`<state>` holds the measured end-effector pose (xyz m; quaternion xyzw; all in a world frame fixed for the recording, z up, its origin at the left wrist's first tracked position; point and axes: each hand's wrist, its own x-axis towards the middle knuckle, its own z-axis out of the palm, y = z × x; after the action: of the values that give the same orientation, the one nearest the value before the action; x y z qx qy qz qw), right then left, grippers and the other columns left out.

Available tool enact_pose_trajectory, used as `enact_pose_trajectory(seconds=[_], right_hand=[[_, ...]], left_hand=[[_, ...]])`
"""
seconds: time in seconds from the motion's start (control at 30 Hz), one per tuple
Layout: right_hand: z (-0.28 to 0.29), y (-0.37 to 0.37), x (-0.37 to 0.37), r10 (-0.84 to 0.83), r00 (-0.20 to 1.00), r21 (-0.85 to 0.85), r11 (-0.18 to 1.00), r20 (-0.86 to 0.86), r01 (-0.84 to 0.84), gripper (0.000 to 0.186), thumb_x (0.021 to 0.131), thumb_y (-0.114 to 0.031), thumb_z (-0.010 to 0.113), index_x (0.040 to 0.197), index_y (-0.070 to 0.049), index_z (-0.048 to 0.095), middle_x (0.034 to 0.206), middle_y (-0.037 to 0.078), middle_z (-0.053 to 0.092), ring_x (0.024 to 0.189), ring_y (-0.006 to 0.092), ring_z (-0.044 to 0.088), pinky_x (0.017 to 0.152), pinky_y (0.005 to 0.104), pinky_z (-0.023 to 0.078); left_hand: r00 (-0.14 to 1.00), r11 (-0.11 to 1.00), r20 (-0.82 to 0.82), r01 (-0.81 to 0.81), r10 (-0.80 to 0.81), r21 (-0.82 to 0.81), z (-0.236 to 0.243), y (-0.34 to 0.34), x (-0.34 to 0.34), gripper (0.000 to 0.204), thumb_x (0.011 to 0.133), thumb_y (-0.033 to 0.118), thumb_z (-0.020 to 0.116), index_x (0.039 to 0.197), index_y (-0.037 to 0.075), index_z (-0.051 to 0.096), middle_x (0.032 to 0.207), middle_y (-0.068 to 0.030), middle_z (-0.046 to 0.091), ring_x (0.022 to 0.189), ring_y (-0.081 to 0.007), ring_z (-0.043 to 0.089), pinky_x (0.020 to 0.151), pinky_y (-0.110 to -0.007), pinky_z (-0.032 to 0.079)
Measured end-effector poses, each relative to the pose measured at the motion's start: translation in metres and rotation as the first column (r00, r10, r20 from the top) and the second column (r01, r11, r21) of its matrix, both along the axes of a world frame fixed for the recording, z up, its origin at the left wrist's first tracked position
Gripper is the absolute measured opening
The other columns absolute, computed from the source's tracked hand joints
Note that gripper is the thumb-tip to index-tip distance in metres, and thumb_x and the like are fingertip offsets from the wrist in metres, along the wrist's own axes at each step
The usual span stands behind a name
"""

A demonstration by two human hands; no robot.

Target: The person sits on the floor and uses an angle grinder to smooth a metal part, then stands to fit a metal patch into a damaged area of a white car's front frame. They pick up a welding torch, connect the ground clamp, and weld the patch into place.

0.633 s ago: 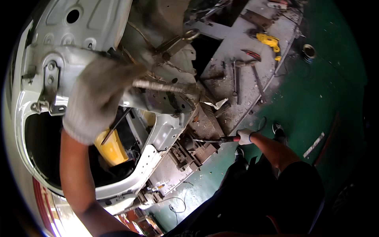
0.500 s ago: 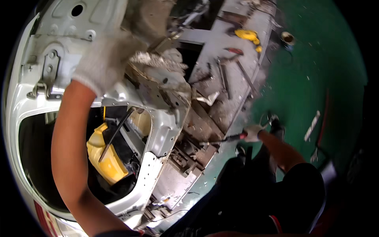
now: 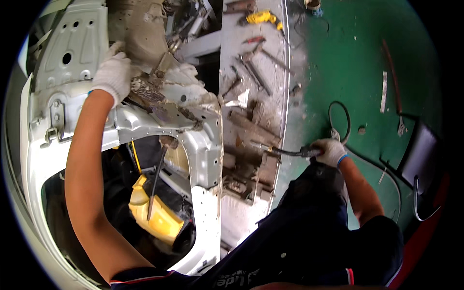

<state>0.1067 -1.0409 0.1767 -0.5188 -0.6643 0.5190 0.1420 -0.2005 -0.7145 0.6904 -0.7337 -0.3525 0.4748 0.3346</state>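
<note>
Closest in, the person's dark trousers (image 3: 309, 232) are filling the bottom. The right hand (image 3: 330, 151), in a white glove, is gripping a black air tool (image 3: 290, 152), fingers wrapped tight round its handle, its tip resting on the rusty metal sill (image 3: 251, 130). Its hose (image 3: 338, 116) is looping over the green floor (image 3: 357, 58). Further up, the gloved left hand (image 3: 112, 73) is pressing on the white car body panel (image 3: 72, 53), fingers curled over a torn edge. A yellow drill (image 3: 263, 18) is lying way off.
</note>
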Motion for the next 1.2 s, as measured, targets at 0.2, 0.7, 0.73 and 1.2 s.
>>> enact_pose_trajectory(seconds=[0.2,0.7,0.73,1.2], right_hand=[[-0.008,0.013,0.005,0.048,0.993,-0.012,0.999,-0.106,-0.049,0.045,0.068,-0.016,0.075,0.113,-0.015,0.076,0.102,0.014,0.075,0.100,0.0368,0.071,0.091,0.0454,0.057],[-0.037,0.036,0.029,-0.039,0.998,0.019,0.999,-0.046,0.040,0.042,0.069,-0.015,0.075,0.111,-0.013,0.077,0.100,0.014,0.074,0.098,0.0362,0.070,0.089,0.0454,0.056],[-0.038,0.035,0.030,-0.046,0.998,0.022,0.999,-0.038,0.047,0.042,0.069,-0.015,0.075,0.111,-0.013,0.077,0.100,0.014,0.074,0.098,0.0364,0.070,0.089,0.0456,0.056],[-0.048,0.023,0.038,0.000,0.999,0.024,1.000,0.042,-0.001,0.043,0.068,-0.013,0.072,0.110,-0.011,0.076,0.102,0.015,0.073,0.099,0.0384,0.069,0.090,0.0476,0.056]], left_hand=[[0.959,0.987,-0.232,-0.161,0.161,0.021,0.010,-0.007,0.014,0.028,0.095,0.017,0.061,0.112,0.023,0.083,0.119,-0.0148,0.074,0.132,-0.0324,0.058,0.120,-0.039,0.039],[0.878,0.899,-0.194,-0.433,0.438,0.069,-0.011,0.035,0.023,0.021,0.087,0.011,0.067,0.103,0.014,0.079,0.106,-0.0214,0.073,0.103,-0.0421,0.068,0.091,-0.045,0.055],[0.870,0.896,-0.216,-0.438,0.444,0.076,-0.014,0.038,0.031,0.020,0.086,0.011,0.067,0.102,0.014,0.079,0.106,-0.0208,0.073,0.103,-0.0420,0.068,0.090,-0.044,0.055],[0.818,0.840,-0.194,-0.518,0.541,0.161,-0.028,0.053,0.036,0.020,0.085,0.011,0.065,0.099,0.010,0.079,0.101,-0.0232,0.072,0.096,-0.0421,0.070,0.085,-0.043,0.055]])
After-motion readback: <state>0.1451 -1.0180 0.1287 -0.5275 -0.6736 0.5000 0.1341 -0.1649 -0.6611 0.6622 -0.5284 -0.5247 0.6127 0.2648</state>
